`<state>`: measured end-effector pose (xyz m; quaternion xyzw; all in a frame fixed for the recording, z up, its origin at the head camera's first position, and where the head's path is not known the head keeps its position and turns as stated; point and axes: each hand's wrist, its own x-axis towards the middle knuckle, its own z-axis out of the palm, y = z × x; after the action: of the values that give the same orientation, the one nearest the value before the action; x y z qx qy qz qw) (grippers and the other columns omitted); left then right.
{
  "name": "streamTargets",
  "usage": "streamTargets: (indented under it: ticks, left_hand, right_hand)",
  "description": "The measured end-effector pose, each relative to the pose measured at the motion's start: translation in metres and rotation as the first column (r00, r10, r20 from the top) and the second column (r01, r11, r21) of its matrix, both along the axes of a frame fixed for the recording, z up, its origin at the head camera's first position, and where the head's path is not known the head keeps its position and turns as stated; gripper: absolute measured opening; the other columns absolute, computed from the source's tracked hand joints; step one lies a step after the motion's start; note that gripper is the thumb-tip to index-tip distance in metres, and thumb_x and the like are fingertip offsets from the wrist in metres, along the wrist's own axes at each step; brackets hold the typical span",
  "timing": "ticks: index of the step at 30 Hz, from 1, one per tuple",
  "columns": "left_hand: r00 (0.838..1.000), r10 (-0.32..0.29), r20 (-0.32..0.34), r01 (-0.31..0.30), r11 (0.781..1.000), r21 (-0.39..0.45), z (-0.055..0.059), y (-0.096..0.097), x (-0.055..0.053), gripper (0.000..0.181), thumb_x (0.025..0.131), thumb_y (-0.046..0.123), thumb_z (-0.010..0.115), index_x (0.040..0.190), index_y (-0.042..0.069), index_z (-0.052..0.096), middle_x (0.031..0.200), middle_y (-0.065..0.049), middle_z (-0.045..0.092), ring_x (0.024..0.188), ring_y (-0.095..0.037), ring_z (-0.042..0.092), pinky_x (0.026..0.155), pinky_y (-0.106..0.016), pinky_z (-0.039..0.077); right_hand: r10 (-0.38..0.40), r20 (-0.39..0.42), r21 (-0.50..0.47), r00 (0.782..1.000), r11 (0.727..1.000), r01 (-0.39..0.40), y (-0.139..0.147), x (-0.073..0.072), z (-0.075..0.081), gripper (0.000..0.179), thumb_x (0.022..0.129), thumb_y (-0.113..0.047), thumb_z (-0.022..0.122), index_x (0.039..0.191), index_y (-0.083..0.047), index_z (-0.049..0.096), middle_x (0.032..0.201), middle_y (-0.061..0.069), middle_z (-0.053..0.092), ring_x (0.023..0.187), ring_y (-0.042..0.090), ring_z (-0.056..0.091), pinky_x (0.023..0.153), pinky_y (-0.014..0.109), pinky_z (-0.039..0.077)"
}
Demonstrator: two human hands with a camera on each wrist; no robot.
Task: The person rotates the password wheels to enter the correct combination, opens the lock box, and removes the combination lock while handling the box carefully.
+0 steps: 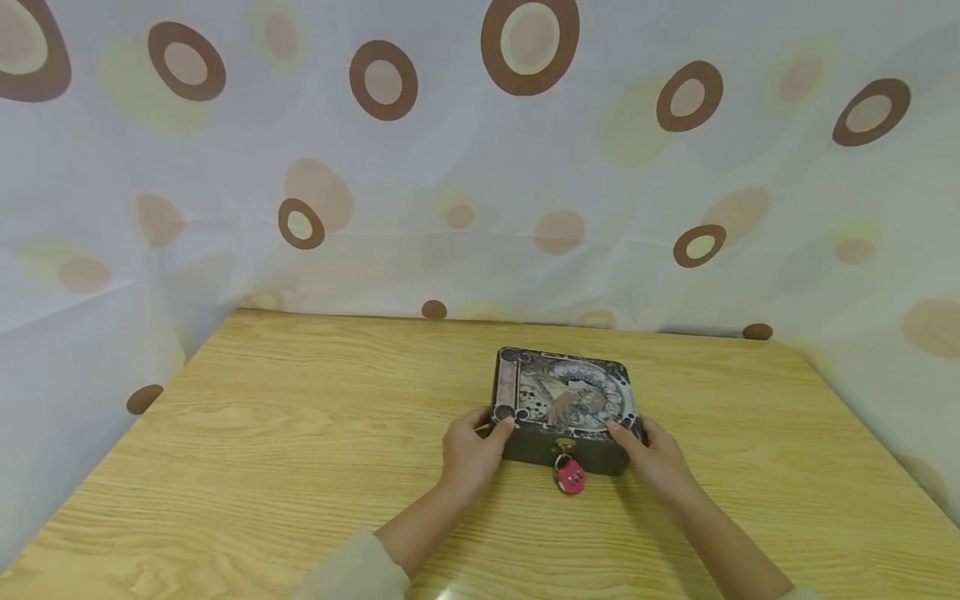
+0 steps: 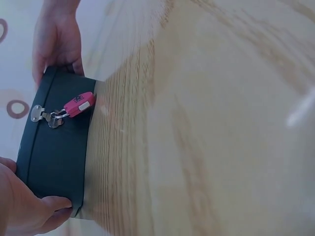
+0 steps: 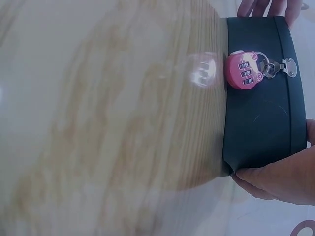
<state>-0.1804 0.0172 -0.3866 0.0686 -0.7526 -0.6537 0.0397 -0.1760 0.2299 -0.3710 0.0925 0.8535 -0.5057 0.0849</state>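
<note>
A dark green tin box (image 1: 564,400) with an ornate picture on its lid is on the table, right of the middle. From its front clasp (image 3: 290,67) hangs a pink combination padlock (image 1: 571,477), whose number dials show in the right wrist view (image 3: 244,72). My left hand (image 1: 471,454) grips the box's left side, thumb on the lid's front corner. On the opposite side my right hand (image 1: 660,460) holds the box, its thumb also over the lid edge. The fingers at the far sides are partly hidden by the box.
Light wood-grain table (image 1: 300,433) spreads around the box on all sides. Behind it and along both sides hangs a white sheet (image 1: 465,150) printed with brown and beige circles. Light from above reflects on the tabletop near its front.
</note>
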Motion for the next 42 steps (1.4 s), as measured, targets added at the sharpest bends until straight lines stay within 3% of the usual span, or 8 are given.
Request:
streamTargets:
  ticks: [10,18,31,42]
  left_hand:
    - [1.0,0.03,-0.005,-0.03,1.0,-0.009,0.0,-0.011,0.005,0.041,0.084,0.013,0.064,0.118,-0.009,0.058,0.116,-0.024,0.062,0.103,-0.034,0.061,0.079,-0.033,0.058]
    - [0.999,0.052,0.001,-0.052,0.999,-0.013,0.0,-0.019,0.006,0.039,0.085,0.013,0.063,0.117,-0.008,0.058,0.116,-0.024,0.061,0.102,-0.033,0.062,0.08,-0.034,0.057]
    - [0.997,0.076,0.001,-0.076,0.997,-0.006,-0.001,-0.026,0.008,0.039,0.084,0.013,0.063,0.116,-0.009,0.058,0.116,-0.025,0.061,0.102,-0.033,0.062,0.081,-0.035,0.057]
    - [0.996,0.08,0.028,-0.079,0.996,-0.034,0.0,-0.026,0.007,0.041,0.084,0.017,0.064,0.117,-0.007,0.059,0.118,-0.023,0.061,0.105,-0.034,0.061,0.086,-0.038,0.055]
  right_hand:
    - [0.031,-0.005,0.035,1.0,0.999,-0.031,-0.01,-0.001,0.0,0.073,0.096,-0.042,0.042,0.145,0.006,0.016,0.149,0.028,0.02,0.139,0.041,0.017,0.115,0.052,0.019]
    - [0.036,-0.005,0.002,0.999,0.999,-0.036,-0.02,-0.002,-0.001,0.073,0.096,-0.039,0.043,0.145,0.006,0.014,0.15,0.028,0.017,0.139,0.04,0.015,0.116,0.051,0.019]
    - [0.032,-0.052,-0.018,0.998,0.999,-0.033,-0.03,-0.004,-0.002,0.066,0.096,-0.033,0.047,0.142,0.008,0.023,0.146,0.029,0.028,0.137,0.04,0.024,0.115,0.049,0.024]
    - [0.048,-0.02,-0.058,0.999,0.997,-0.049,-0.026,-0.005,-0.001,0.07,0.097,-0.035,0.044,0.145,0.006,0.015,0.149,0.027,0.021,0.139,0.039,0.018,0.116,0.05,0.02]
